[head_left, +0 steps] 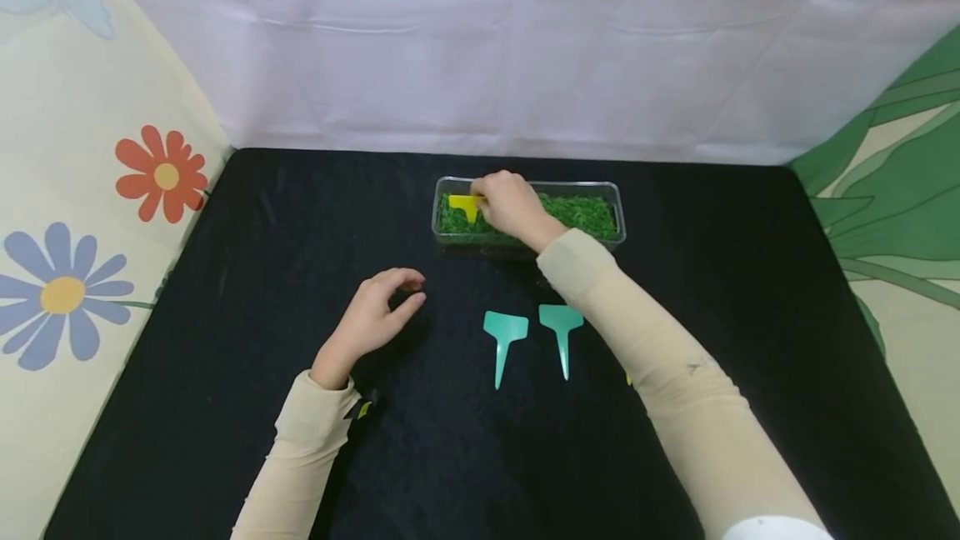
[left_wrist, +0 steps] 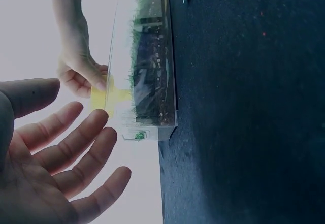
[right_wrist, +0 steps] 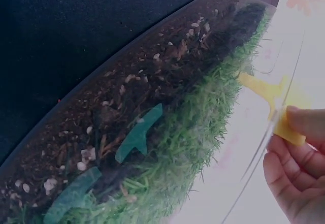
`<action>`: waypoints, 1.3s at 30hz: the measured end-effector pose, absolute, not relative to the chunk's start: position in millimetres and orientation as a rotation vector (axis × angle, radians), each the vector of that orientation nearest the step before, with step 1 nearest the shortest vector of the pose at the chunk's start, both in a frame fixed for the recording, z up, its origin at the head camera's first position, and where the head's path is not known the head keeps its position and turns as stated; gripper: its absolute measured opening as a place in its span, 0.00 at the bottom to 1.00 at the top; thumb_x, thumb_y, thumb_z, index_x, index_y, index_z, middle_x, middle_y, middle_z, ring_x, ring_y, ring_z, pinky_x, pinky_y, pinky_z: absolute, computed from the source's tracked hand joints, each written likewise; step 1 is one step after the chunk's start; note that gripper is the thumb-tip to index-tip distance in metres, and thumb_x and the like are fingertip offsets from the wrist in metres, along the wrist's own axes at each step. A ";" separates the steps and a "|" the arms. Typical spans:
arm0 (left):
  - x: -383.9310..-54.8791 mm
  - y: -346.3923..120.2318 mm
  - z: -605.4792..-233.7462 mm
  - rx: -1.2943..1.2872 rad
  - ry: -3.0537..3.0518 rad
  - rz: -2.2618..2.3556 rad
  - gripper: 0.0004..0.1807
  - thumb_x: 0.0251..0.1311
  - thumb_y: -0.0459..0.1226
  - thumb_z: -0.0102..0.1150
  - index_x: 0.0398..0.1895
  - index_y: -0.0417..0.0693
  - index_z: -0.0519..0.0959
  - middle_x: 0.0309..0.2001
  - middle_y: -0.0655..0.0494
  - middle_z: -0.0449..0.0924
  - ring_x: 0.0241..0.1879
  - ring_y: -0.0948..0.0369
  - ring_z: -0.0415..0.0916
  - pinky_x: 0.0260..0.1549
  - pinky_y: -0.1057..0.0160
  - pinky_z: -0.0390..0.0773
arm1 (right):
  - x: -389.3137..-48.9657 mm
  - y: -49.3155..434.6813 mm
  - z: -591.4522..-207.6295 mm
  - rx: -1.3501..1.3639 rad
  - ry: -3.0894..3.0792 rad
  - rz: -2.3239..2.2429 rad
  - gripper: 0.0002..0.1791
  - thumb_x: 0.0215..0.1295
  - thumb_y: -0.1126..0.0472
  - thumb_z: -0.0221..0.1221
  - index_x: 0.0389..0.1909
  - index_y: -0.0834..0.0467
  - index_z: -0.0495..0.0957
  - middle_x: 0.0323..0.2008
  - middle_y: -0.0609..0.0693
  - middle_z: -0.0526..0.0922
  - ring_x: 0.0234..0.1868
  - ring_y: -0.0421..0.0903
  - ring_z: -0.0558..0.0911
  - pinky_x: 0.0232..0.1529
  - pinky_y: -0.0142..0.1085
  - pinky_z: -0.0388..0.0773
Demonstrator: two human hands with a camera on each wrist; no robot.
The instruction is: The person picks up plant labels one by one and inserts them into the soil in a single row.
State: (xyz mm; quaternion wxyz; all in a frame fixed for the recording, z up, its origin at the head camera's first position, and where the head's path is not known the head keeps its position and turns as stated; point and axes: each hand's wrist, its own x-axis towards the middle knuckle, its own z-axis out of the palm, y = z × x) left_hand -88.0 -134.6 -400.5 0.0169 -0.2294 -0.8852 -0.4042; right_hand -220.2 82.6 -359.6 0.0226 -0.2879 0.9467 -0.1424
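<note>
My right hand (head_left: 513, 205) is over the left half of a clear planter box (head_left: 528, 247) of dark soil and green grass. Between thumb and fingers it pinches one side of the head of a yellow T-shaped plant label (right_wrist: 277, 94). The label's narrow stem points down, its tip at the grass (right_wrist: 203, 117). My left hand (head_left: 378, 315) hovers in front of the box's left end, fingers relaxed and holding nothing. Two teal plant labels, a left one (head_left: 506, 326) and a right one (head_left: 562, 319), lie in front of the box, stems toward me.
The black-covered table (head_left: 450, 457) ends at a white cloth backdrop (head_left: 375, 57). A flower-printed panel (head_left: 82, 190) stands left, a leaf-printed one (head_left: 915, 165) right. A small yellow piece (head_left: 629, 379) peeks out beside the right sleeve, another (head_left: 365, 409) by the left cuff.
</note>
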 end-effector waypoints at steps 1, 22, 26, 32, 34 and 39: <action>-88.3 -134.9 -400.4 -0.713 -2.753 -1.256 0.12 0.57 0.32 0.57 0.43 0.35 0.76 0.39 0.47 0.78 0.40 0.54 0.75 0.41 0.53 0.74 | -220.4 83.7 -359.6 -0.894 2.931 -0.456 0.09 0.63 0.64 0.54 0.41 0.61 0.79 0.38 0.57 0.81 0.37 0.52 0.79 0.40 0.40 0.75; -98.7 -134.1 -398.9 -0.776 -2.714 -1.269 0.11 0.56 0.31 0.57 0.42 0.34 0.76 0.38 0.46 0.78 0.39 0.52 0.75 0.40 0.50 0.73 | -186.9 107.0 -350.7 -1.026 3.123 -0.936 0.04 0.60 0.63 0.58 0.30 0.60 0.80 0.23 0.51 0.79 0.21 0.44 0.74 0.25 0.37 0.70; -100.7 -133.0 -398.4 -0.784 -2.719 -1.261 0.11 0.56 0.31 0.57 0.42 0.34 0.76 0.38 0.45 0.78 0.39 0.52 0.75 0.40 0.51 0.73 | -174.7 116.1 -347.7 -1.042 3.135 -0.958 0.04 0.59 0.62 0.59 0.30 0.59 0.80 0.23 0.50 0.79 0.22 0.43 0.74 0.26 0.36 0.71; -101.2 -131.7 -398.0 -0.776 -2.737 -1.251 0.12 0.57 0.31 0.57 0.43 0.35 0.76 0.39 0.45 0.78 0.39 0.53 0.75 0.41 0.52 0.73 | -154.0 131.9 -344.3 -0.993 3.100 -0.970 0.08 0.59 0.61 0.59 0.37 0.59 0.81 0.29 0.51 0.81 0.27 0.43 0.78 0.30 0.37 0.74; -100.8 -131.1 -397.8 -0.782 -2.734 -1.250 0.12 0.57 0.31 0.57 0.43 0.35 0.76 0.39 0.46 0.78 0.39 0.52 0.75 0.41 0.52 0.73 | -145.7 138.2 -344.6 -0.965 3.082 -0.969 0.10 0.59 0.60 0.59 0.40 0.60 0.80 0.32 0.52 0.82 0.29 0.44 0.79 0.31 0.38 0.74; -98.7 -129.6 -398.7 -0.787 -2.736 -1.230 0.12 0.57 0.31 0.57 0.43 0.35 0.76 0.39 0.47 0.78 0.40 0.53 0.74 0.41 0.53 0.73 | -125.6 154.4 -348.7 -0.927 3.074 -0.956 0.17 0.59 0.59 0.60 0.48 0.60 0.78 0.41 0.55 0.82 0.36 0.48 0.80 0.34 0.41 0.75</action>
